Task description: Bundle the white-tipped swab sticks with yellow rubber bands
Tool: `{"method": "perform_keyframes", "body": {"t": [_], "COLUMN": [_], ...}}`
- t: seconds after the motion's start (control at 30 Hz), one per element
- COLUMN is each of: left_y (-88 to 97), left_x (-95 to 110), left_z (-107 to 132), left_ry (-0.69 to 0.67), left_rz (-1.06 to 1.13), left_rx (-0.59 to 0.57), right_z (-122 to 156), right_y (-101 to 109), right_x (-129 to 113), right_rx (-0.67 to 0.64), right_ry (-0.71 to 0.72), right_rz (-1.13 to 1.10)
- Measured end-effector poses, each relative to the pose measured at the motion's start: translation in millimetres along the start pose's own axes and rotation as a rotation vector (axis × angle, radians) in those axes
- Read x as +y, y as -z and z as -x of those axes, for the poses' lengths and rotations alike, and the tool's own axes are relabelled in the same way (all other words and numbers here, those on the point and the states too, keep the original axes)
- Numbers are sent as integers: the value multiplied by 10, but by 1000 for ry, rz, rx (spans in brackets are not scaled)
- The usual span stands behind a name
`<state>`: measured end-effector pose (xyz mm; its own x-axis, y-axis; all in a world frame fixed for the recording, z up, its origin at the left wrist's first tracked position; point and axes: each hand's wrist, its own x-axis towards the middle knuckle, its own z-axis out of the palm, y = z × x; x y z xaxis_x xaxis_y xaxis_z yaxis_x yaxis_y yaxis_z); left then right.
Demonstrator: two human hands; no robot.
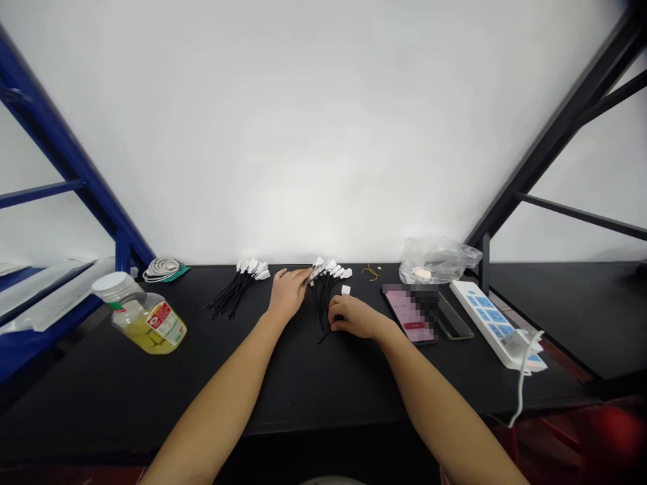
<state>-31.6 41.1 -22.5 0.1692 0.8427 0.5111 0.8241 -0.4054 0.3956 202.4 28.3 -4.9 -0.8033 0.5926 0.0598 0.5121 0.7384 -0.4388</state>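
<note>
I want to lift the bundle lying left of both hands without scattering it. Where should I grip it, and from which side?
Probably the black stems at mid-length, where the left bundle is narrowest: its white heads fan out at the far right end and the tails splay toward the near left. Come from above, fingers closing across the strands.

The black desk [303, 384] carries, on its left, a tilted bottle of yellow liquid [144, 313] and, farther back, a coiled white cable [160, 269]. Near the far edge lie two bundles of black ties with white tags, the left bundle [237, 288] and the centre bundle [323, 286], with a small yellow loop [371, 271] just right of them. On the right lie a clear plastic bag [437, 259], a phone [412, 311] and a white power strip [493, 320].
</note>
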Motion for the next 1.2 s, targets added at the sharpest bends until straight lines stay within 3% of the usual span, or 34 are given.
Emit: {"method": "perform_keyframes", "body": {"t": [0.13, 0.23, 0.43, 0.53, 0.6, 0.7, 0.83, 0.9, 1.07, 1.2], "left_y": [32, 72, 245, 333, 354, 321, 217, 173, 136, 151], "left_x": [-87, -87, 65, 135, 187, 294, 443, 477, 426, 391], "left_z": [-24, -25, -1, 5, 15, 48, 90, 94, 88, 101], "left_ry": [199, 291, 205, 126, 104, 41, -204, -265, -275, -308], "left_rz": [160, 326, 418, 374, 405, 459, 459, 497, 552, 552], "left_rx": [60, 176, 511, 700, 739, 576, 259, 200, 126, 63], "right_z": [9, 15, 11, -6, -30, -77, -123, -133, -148, -139], "right_y": [51, 114, 152, 108, 56, -36, -120, -131, -115, -66], "right_x": [-59, -82, -73, -95, -134, -216, -300, -308, -283, -294], "right_rx": [90, 307, 733, 912, 974, 915, 784, 765, 744, 718], "right_ry": [-47, -114, -133, -151, -140, -98, -54, -57, -82, -96], "right_rz": [-90, -157, -128, -239, -380, -536, -605, -668, -793, -699]}}
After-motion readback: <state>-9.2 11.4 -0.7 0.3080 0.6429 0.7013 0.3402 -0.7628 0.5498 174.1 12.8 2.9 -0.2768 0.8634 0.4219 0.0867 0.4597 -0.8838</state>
